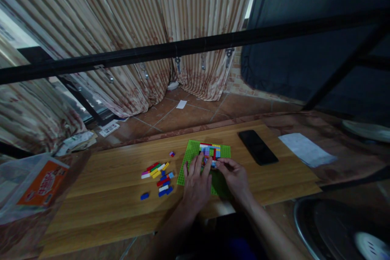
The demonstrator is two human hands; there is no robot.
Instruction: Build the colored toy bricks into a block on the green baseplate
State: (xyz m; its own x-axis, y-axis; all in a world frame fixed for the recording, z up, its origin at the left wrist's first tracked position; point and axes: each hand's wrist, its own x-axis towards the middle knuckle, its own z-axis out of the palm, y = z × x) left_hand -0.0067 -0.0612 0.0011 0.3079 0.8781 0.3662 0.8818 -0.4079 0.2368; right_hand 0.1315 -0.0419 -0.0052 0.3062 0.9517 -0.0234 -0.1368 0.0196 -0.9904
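A green baseplate (188,156) lies on the wooden table and carries a low structure of toy bricks (210,149) in red, white, yellow and blue. My left hand (196,183) lies over the plate's near left part, fingers stretched out, its fingertips resting on the structure. At the structure's near right corner, my right hand (237,178) has thumb and forefinger closed on a toy brick, mostly hidden by the fingers. Loose toy bricks (163,183) in several colours lie left of the plate. A small red-and-blue piece (172,154) sits apart, as does a blue brick (144,196).
A black phone (257,147) lies on the wooden table (106,187) right of the plate. Beyond the right edge is a white paper (306,148). A clear plastic box (30,187) with an orange label stands at the left. A dark metal bar (195,44) crosses before the curtains.
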